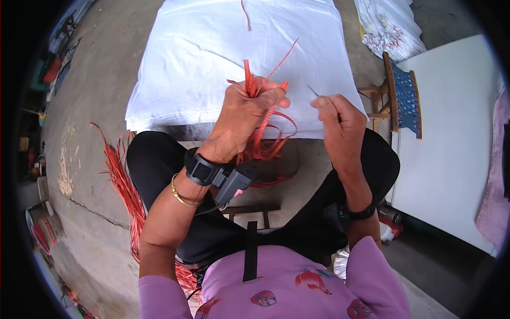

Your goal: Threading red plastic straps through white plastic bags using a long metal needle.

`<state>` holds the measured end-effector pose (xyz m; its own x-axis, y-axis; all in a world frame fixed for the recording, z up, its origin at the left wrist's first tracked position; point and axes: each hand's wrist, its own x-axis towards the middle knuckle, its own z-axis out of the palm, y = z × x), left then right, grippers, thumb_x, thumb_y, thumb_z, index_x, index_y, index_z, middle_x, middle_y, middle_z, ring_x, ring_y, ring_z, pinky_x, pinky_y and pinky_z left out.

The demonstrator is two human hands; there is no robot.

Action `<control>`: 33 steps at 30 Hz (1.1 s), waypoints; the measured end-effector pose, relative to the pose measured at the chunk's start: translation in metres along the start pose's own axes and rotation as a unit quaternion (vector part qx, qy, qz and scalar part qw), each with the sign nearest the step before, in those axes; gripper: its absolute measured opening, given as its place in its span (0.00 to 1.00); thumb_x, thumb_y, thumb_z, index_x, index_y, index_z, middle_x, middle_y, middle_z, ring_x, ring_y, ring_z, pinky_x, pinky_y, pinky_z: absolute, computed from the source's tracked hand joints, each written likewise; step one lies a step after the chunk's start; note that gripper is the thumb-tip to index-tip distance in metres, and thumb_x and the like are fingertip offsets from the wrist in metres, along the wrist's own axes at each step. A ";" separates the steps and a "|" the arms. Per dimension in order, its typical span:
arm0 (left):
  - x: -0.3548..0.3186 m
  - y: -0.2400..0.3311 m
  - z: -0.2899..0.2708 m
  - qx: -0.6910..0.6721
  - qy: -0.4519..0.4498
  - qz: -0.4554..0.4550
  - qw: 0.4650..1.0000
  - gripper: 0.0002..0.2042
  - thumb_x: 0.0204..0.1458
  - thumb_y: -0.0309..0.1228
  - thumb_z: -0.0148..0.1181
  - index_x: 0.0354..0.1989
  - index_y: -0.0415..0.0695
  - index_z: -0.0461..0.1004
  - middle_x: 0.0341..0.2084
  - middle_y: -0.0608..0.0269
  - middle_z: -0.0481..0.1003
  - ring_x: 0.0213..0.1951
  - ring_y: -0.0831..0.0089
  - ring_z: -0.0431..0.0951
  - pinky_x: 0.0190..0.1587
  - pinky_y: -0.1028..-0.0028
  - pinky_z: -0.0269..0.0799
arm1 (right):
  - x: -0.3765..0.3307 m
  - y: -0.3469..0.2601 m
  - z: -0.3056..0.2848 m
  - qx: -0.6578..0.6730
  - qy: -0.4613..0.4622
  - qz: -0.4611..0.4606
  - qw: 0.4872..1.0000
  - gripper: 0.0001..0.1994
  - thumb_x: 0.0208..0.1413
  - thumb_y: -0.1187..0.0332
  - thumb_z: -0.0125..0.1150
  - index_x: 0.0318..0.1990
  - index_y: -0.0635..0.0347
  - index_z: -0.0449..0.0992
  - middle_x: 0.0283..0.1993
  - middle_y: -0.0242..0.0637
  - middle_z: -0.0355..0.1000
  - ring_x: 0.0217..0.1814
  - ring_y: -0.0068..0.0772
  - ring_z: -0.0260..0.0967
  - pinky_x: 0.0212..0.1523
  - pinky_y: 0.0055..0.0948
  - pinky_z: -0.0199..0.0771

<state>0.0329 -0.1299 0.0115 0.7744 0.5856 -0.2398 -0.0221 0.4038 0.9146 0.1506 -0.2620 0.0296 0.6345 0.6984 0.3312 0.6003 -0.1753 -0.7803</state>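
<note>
— Head view, looking straight down: the person sits with knees apart, both forearms coming up from below. What has the left hand [245, 109] got?

— It is closed in a fist around a bunch of red strips [260, 133]. The short ends stick up above the knuckles, and the longer ends curl down below the palm, over the lap.

— And the right hand [337, 114]?

— Fingers pressed together, pinching a thin needle [313, 91]. Its tip points up and to the left, toward the bunch, but stays apart from it. I cannot tell whether any thread runs through it.

— Where is all this, relative to the white cloth [212, 58]?

— Both hands hang just above its near edge. The cloth is spread out in front of the knees, and 1 loose red strip [245, 13] lies on its far end.

— Anything on the wrists?

— A black strap with a grey device [220, 178] on the left one, next to a gold bangle [180, 196]. A black band [363, 213] on the right.

— Around them?

— A long pile of the same red strips [125, 186] lies on the concrete floor [95, 95] by the person's left leg. To the right stands a wooden chair with a blue woven back [405, 98], just beside a white board [451, 138].
</note>
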 end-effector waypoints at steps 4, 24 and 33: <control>-0.001 -0.004 0.009 0.056 -0.011 0.008 0.998 0.05 0.52 0.28 0.57 0.32 0.39 0.74 0.22 0.66 0.76 0.16 0.90 0.62 0.17 0.87 0.53 | -0.002 -0.001 -0.003 -0.055 0.006 -0.041 0.998 0.06 0.50 0.71 0.57 0.26 0.65 0.74 0.21 0.38 0.68 0.22 0.34 0.64 0.24 0.29 0.62; -0.005 -0.001 0.007 0.161 -0.027 0.050 0.985 0.06 0.50 0.27 0.58 0.33 0.38 0.75 0.21 0.68 0.74 0.21 0.87 0.66 0.22 0.86 0.58 | -0.003 0.003 0.000 -0.162 0.003 -0.103 0.981 0.08 0.47 0.67 0.59 0.21 0.60 0.74 0.19 0.37 0.68 0.25 0.39 0.66 0.25 0.35 0.63; -0.004 -0.007 0.010 0.064 -0.042 0.063 0.995 0.07 0.51 0.28 0.57 0.35 0.38 0.74 0.22 0.67 0.74 0.20 0.87 0.65 0.22 0.87 0.56 | -0.006 0.009 0.011 -0.137 -0.024 -0.120 0.983 0.07 0.46 0.67 0.60 0.24 0.60 0.75 0.21 0.38 0.69 0.26 0.40 0.67 0.27 0.36 0.64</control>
<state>0.0357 -0.1423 0.0089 0.8202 0.5637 -0.0974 -0.0459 0.2347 0.9710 0.1468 -0.2606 0.0151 0.4390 0.7726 0.4587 0.8426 -0.1768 -0.5088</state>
